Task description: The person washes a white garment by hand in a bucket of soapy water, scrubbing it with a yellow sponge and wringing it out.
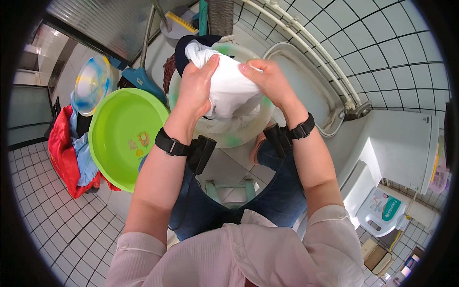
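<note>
A white garment (pixel 234 88) is stretched between my two hands over a pale, translucent basin (pixel 217 135) with green patches. My left hand (pixel 197 88) grips a bunched part of it, thumb on top. The opposite side is pinched between the thumb and fingers of my right hand (pixel 271 82). Dark navy cloth (pixel 181 50) shows past my left hand at the basin's far left; whether it belongs to the white garment I cannot tell. The garment's lower folds hang into the basin and hide most of its inside.
Left of the basin are a bright green tub (pixel 114 129), a blue-and-white basin (pixel 93 83), red clothes (pixel 64 153) and a blue dustpan (pixel 143 81). A long grey tub (pixel 306 79) lies right, below wall pipes (pixel 306 36). A white detergent jug (pixel 380 210) stands lower right.
</note>
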### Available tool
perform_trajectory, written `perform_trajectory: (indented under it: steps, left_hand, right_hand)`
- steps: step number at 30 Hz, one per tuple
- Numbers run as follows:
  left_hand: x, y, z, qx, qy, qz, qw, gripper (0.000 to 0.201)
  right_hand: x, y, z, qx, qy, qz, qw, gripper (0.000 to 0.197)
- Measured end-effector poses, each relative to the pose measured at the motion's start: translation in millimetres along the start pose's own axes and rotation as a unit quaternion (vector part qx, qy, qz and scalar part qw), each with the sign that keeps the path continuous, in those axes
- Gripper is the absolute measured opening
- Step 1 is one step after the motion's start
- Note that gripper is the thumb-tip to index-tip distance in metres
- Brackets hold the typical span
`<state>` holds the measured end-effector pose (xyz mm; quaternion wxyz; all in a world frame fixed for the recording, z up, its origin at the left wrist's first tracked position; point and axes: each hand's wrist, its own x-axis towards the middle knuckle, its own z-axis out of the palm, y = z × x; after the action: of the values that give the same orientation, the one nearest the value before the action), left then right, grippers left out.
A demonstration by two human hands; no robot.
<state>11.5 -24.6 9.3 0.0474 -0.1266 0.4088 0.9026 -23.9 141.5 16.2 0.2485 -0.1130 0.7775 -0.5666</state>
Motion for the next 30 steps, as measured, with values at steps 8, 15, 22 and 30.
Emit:
perform_trajectory:
  steps: [8,15,22,30]
  left_hand:
    - [1,-12,4,0.005,-0.022,-0.093,0.995,0.031]
    - [-13,-37,41,0.118,0.151,-0.118,0.974,0.054]
    - [-5,-50,16,-0.029,0.163,-0.150,0.975,0.038]
    - [-5,-45,23,0.035,0.186,-0.122,0.974,0.025]
  right_hand:
    - [4,3,15,0.230,0.159,-0.029,0.960,0.017]
    - [18,9,32,-0.269,0.284,-0.124,0.912,0.029]
    - [21,12,48,-0.306,0.238,-0.114,0.914,0.033]
    - [18,18,53,-0.273,0.248,-0.043,0.928,0.024]
